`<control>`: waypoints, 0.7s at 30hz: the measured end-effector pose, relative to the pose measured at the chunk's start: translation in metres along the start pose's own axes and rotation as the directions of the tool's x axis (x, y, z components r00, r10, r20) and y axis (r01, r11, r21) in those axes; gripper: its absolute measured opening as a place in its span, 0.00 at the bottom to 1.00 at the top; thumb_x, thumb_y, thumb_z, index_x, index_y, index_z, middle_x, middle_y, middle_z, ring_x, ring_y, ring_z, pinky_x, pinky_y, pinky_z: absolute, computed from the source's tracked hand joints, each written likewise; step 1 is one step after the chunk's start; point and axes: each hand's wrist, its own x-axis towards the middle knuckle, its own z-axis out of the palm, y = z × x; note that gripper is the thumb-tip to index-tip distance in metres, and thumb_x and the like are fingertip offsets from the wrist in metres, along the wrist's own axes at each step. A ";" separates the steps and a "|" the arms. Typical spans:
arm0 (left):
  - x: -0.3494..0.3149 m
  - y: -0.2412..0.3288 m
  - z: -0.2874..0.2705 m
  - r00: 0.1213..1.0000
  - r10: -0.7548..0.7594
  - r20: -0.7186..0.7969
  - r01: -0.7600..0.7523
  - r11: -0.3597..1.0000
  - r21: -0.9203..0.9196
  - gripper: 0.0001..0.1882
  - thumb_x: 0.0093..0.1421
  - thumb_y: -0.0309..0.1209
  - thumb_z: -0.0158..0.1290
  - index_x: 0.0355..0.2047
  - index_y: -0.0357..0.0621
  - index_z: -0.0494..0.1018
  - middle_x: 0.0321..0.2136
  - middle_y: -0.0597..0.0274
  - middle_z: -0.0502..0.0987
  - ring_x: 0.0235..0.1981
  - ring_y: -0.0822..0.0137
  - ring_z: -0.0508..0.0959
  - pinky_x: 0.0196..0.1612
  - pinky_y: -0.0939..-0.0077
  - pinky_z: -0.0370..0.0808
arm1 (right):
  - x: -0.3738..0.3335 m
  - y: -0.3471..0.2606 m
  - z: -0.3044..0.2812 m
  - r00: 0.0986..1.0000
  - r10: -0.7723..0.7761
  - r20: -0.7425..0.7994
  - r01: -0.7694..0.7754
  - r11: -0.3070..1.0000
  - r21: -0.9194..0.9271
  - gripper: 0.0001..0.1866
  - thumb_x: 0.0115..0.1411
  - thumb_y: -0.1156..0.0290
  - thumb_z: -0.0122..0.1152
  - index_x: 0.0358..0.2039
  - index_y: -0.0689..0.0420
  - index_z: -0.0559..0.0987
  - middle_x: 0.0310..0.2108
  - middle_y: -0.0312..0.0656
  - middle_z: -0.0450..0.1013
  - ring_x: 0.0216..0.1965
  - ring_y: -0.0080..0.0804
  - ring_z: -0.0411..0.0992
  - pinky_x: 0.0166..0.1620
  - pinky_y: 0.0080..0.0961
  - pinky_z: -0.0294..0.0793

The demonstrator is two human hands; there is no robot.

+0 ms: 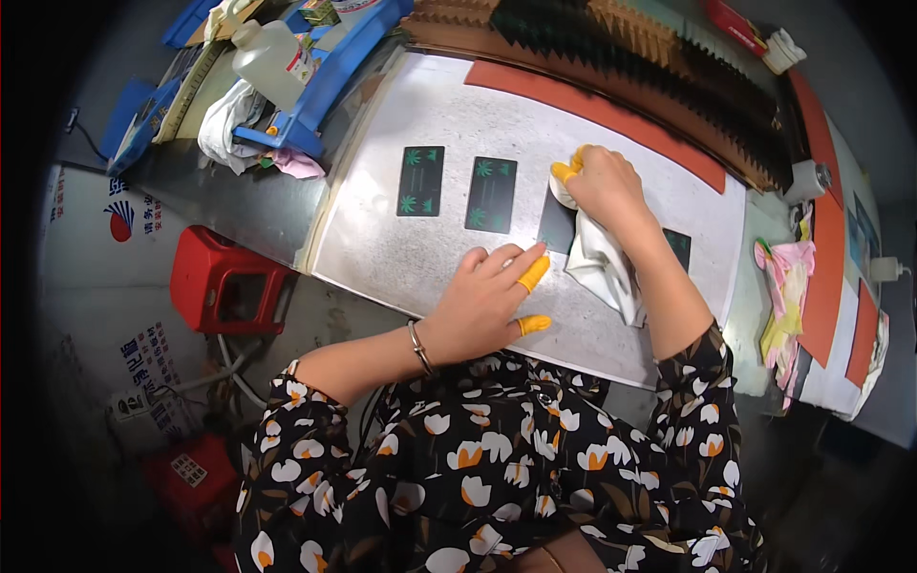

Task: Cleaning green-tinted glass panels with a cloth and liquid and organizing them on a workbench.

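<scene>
My right hand (604, 187), with yellow finger cots on it, grips a bunched white cloth (604, 267) over the third dark panel (557, 218). The loose end of the cloth hangs toward me across the white board (382, 250). At the near edge of that panel, my left hand (489, 294) has its fingers stretched out, with yellow cots on two digits. Two more dark panels with green leaf prints, one (420, 181) farther left and one (491, 195) beside it, lie flat. Another panel (677, 247) is partly covered by my right forearm.
A blue tray (330, 91) with a clear plastic jug (272, 62) stands at the far left. Brown toothed racks (611, 57) and an orange-red strip (592, 119) line the back. Colourful rags (788, 286) lie at right. A red stool (205, 282) stands on the left.
</scene>
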 end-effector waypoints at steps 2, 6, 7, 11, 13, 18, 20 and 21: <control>-0.004 0.000 0.000 1.000 0.010 0.009 -0.009 1.000 -0.016 0.31 0.44 0.40 0.56 0.46 0.34 0.64 0.52 0.57 0.61 0.46 0.62 0.63 0.45 0.67 0.59 | -0.007 -0.007 0.007 0.999 0.049 -0.007 -0.049 0.998 -0.037 0.12 0.45 0.71 0.53 0.28 0.65 0.76 0.26 0.56 0.72 0.31 0.52 0.71 0.37 0.40 0.69; -0.009 -0.005 0.004 0.998 0.042 -0.042 -0.044 0.998 -0.045 0.30 0.46 0.41 0.54 0.45 0.33 0.64 0.53 0.56 0.61 0.46 0.61 0.64 0.44 0.66 0.60 | -0.033 -0.019 0.007 0.994 0.089 0.069 -0.085 0.995 -0.059 0.12 0.45 0.69 0.54 0.27 0.65 0.75 0.25 0.58 0.72 0.30 0.53 0.71 0.36 0.40 0.69; -0.010 -0.005 0.003 0.999 0.038 -0.034 -0.041 0.997 -0.071 0.29 0.47 0.41 0.54 0.45 0.33 0.64 0.53 0.55 0.61 0.46 0.59 0.64 0.45 0.65 0.61 | -0.041 -0.019 0.013 0.996 0.076 0.051 -0.074 0.996 -0.047 0.11 0.45 0.70 0.54 0.27 0.65 0.75 0.23 0.58 0.71 0.29 0.53 0.71 0.34 0.41 0.69; -0.018 -0.016 -0.002 0.994 0.066 -0.091 -0.081 0.981 -0.178 0.28 0.47 0.40 0.54 0.45 0.34 0.65 0.53 0.55 0.61 0.46 0.58 0.65 0.47 0.65 0.61 | -0.069 -0.023 0.017 0.995 0.034 0.097 -0.027 0.997 -0.066 0.12 0.46 0.67 0.56 0.26 0.64 0.74 0.21 0.57 0.71 0.27 0.53 0.71 0.31 0.41 0.70; -0.028 -0.024 -0.014 0.995 -0.038 -0.098 0.022 0.987 -0.162 0.27 0.46 0.38 0.56 0.44 0.35 0.66 0.52 0.55 0.62 0.46 0.57 0.65 0.47 0.65 0.61 | -0.082 -0.024 0.020 0.986 0.015 0.166 -0.002 0.997 -0.074 0.12 0.46 0.67 0.56 0.27 0.63 0.74 0.21 0.57 0.71 0.26 0.53 0.71 0.31 0.42 0.69; -0.048 -0.048 -0.022 0.991 -0.087 -0.107 0.081 0.995 -0.058 0.26 0.45 0.35 0.57 0.44 0.37 0.66 0.51 0.58 0.63 0.45 0.57 0.65 0.47 0.67 0.61 | -0.081 -0.040 -0.005 0.929 -0.110 0.354 0.159 0.981 -0.111 0.13 0.47 0.67 0.54 0.30 0.64 0.75 0.23 0.56 0.71 0.29 0.51 0.71 0.35 0.40 0.68; -0.047 -0.049 -0.024 0.994 -0.054 -0.098 0.050 0.998 -0.039 0.26 0.44 0.34 0.57 0.44 0.37 0.66 0.51 0.58 0.64 0.45 0.58 0.65 0.47 0.67 0.61 | -0.056 -0.051 -0.008 0.963 -0.155 0.219 0.171 0.984 -0.054 0.12 0.46 0.70 0.53 0.30 0.63 0.75 0.24 0.56 0.72 0.29 0.52 0.71 0.36 0.41 0.68; -0.046 -0.048 -0.025 0.994 -0.067 -0.089 0.065 0.997 -0.034 0.26 0.45 0.35 0.56 0.44 0.37 0.67 0.50 0.59 0.64 0.45 0.59 0.65 0.47 0.67 0.61 | -0.039 -0.051 -0.004 0.973 -0.158 0.167 0.169 0.984 -0.059 0.12 0.47 0.69 0.53 0.30 0.63 0.75 0.25 0.56 0.72 0.30 0.52 0.71 0.36 0.41 0.68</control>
